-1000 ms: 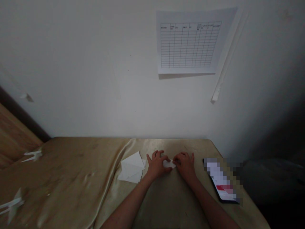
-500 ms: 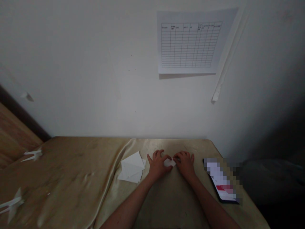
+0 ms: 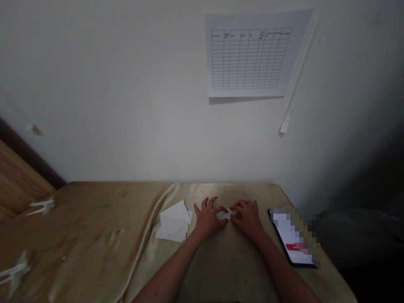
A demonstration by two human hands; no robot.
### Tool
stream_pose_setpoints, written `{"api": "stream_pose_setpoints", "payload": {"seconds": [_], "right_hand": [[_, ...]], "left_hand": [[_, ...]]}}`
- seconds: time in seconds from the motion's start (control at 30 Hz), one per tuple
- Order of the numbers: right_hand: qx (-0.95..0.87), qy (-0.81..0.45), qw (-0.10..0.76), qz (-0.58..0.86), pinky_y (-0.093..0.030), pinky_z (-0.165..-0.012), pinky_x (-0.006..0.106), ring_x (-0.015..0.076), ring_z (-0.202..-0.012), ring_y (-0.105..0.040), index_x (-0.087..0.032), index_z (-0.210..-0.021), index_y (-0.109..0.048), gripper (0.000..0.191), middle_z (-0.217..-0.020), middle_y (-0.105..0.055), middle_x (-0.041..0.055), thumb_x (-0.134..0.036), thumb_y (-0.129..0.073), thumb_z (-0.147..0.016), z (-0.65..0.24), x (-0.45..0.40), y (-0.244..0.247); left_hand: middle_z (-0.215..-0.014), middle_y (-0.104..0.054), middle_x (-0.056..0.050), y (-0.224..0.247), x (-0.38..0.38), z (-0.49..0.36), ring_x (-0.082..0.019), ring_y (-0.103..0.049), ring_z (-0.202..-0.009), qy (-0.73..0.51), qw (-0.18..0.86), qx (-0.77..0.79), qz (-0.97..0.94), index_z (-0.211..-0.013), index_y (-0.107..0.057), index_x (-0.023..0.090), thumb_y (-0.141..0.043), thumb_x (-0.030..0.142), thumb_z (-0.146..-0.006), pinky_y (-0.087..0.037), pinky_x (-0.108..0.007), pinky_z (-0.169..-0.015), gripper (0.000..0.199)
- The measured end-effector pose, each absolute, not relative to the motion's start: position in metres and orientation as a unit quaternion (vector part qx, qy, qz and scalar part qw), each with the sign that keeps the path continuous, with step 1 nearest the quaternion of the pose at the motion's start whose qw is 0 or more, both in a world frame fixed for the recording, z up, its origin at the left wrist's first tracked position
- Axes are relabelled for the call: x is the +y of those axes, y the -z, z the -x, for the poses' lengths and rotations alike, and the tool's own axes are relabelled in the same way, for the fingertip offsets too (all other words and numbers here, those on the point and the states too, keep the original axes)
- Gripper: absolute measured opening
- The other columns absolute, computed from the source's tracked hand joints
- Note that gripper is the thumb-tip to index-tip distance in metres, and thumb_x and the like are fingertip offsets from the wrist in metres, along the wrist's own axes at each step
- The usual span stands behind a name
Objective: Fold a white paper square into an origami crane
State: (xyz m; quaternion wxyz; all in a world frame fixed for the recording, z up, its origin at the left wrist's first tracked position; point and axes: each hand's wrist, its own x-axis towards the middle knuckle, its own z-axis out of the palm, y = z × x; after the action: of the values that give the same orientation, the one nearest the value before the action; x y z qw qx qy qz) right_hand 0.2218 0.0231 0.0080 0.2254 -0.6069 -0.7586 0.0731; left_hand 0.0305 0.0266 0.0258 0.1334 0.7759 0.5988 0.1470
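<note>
A small white piece of folded paper (image 3: 223,215) lies on the cloth-covered table between my hands. My left hand (image 3: 209,217) grips its left side, thumb and index finger curved around it while the other fingers spread upward. From the right, my right hand (image 3: 247,216) pinches the paper's other end with bent fingers. Parts of the paper are hidden under the fingertips, so its exact folds do not show. Just left of my left hand is a loose stack of white paper sheets (image 3: 174,222).
A phone (image 3: 293,244) with a lit screen, partly blurred, lies by the table's right edge. Two folded white paper figures (image 3: 42,205) rest on the gold tablecloth (image 3: 94,235) at left. A printed table sheet (image 3: 249,59) hangs on the wall.
The fingers of my right hand have shifted slightly on the paper, opening a little more around its right end. My left hand stays nearly in place.
</note>
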Motion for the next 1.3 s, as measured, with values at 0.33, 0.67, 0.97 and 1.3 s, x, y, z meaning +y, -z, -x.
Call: {"api": "stream_pose_setpoints", "payload": {"seconds": [0.33, 0.67, 0.97, 1.3], "right_hand": [[-0.768, -0.06, 0.219, 0.598, -0.002, -0.116, 0.063, 0.0277, -0.122, -0.048, -0.032, -0.111, -0.068, 0.033, -0.117, -0.064, 0.0043, -0.041, -0.063, -0.08, -0.221, 0.017, -0.015], [-0.764, -0.032, 0.211, 0.61, -0.006, -0.115, 0.062, 0.0291, -0.118, -0.051, -0.029, -0.111, -0.067, 0.037, -0.117, -0.064, 0.0072, -0.047, -0.063, -0.079, -0.214, 0.013, -0.018], [-0.745, -0.03, 0.207, 0.633, -0.004, -0.116, 0.059, 0.0274, -0.117, -0.051, -0.029, -0.106, -0.068, 0.03, -0.114, -0.065, 0.0056, -0.037, -0.064, -0.078, -0.21, 0.015, -0.018], [-0.715, -0.055, 0.215, 0.663, -0.011, -0.111, 0.06, 0.0254, -0.115, -0.05, -0.029, -0.099, -0.069, 0.02, -0.111, -0.064, 0.0036, -0.028, -0.055, -0.083, -0.233, 0.028, -0.012]], "left_hand": [[-0.157, -0.034, 0.007, -0.025, 0.029, -0.026, -0.039, -0.018, -0.148, -0.127, 0.135, 0.6, -0.779, -0.113, -0.066, 0.056, -0.07, 0.051, -0.078, 0.002, -0.08, -0.108, 0.036], [-0.157, -0.034, 0.005, -0.027, 0.029, -0.027, -0.038, -0.016, -0.149, -0.122, 0.136, 0.598, -0.78, -0.114, -0.066, 0.055, -0.07, 0.053, -0.077, 0.0, -0.079, -0.108, 0.037], [-0.158, -0.033, 0.008, -0.029, 0.029, -0.027, -0.038, -0.017, -0.149, -0.108, 0.134, 0.598, -0.783, -0.115, -0.065, 0.056, -0.07, 0.052, -0.077, 0.0, -0.079, -0.109, 0.038], [-0.158, -0.033, 0.007, -0.031, 0.027, -0.028, -0.038, -0.016, -0.149, -0.126, 0.145, 0.601, -0.776, -0.111, -0.068, 0.052, -0.073, 0.046, -0.076, 0.004, -0.079, -0.109, 0.036]]}}
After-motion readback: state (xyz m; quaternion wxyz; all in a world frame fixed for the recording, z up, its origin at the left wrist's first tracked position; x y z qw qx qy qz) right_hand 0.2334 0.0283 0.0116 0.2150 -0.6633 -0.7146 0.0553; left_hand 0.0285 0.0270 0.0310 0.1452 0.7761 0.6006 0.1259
